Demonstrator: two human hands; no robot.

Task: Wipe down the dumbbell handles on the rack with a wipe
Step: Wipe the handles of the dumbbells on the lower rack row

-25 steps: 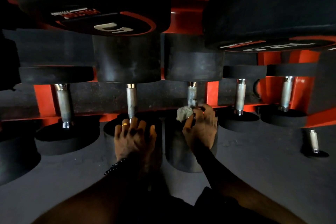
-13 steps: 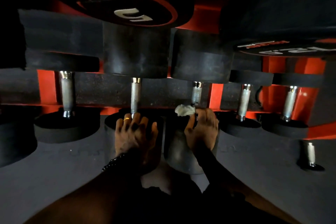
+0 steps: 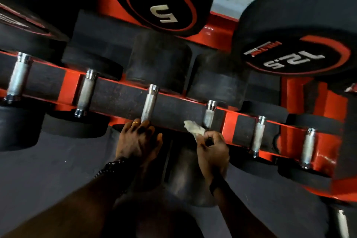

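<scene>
The lower ends of two handles were hidden: the left hand (image 3: 138, 142) lay spread, fingers fairly straight, over the near head of one dumbbell, covering the foot of its steel handle (image 3: 149, 104), and the right hand (image 3: 211, 149) blocked the base of the next handle (image 3: 209, 115). The right hand's fingers were curled around a crumpled whitish wipe (image 3: 194, 129), which stuck out just beside that handle's lower part; whether it touched the metal could not be told. A small dark object also seemed to sit in that grip, too dim to identify. The near heads under both hands were lost in shadow and blur. The handles were short cylinders, dull and rough in the middle with shiny collars, set in a row across the red-painted rack (image 3: 228, 123) with its black padded rail. The heads were matte black rubber drums; one above bore a "5" (image 3: 163, 15), another "12.5" (image 3: 293, 59), cut off by the frame edge. A beaded bracelet (image 3: 108, 167) circled the left wrist.
</scene>
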